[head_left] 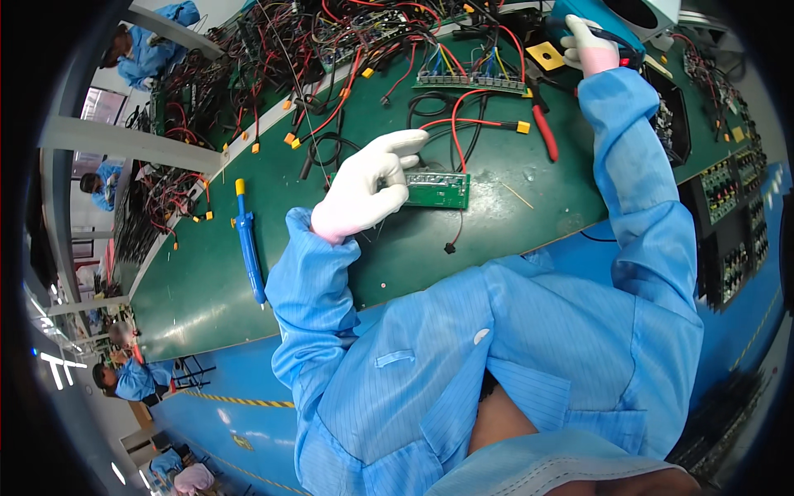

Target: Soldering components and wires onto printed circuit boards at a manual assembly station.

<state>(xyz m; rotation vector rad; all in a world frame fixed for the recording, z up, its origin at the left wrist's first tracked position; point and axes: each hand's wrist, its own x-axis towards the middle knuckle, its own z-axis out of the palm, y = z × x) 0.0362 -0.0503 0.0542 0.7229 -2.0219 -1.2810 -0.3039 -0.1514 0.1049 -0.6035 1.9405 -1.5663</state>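
Observation:
My left hand [361,188], in a white glove, has its thumb and fingers closed at the left end of a small green circuit board [440,192]. Red and black leads run from the board's upper edge, one ending in a yellow connector [523,127]. Far to the right, my gloved right hand [592,48] is closed round a black tool handle [610,36] beside a teal-and-grey box [641,16]. Only part of that tool shows. Just left of this hand lies a yellow sponge pad [544,56] with a hole in it.
Red-handled pliers [543,124] lie between my hands on the green bench [331,273]. A blue desoldering pump [249,244] rests at left. Another wired board strip [470,78] sits beyond, before a heap of wired boards [298,41]. Trays of boards [728,198] stand right. Other people work at left.

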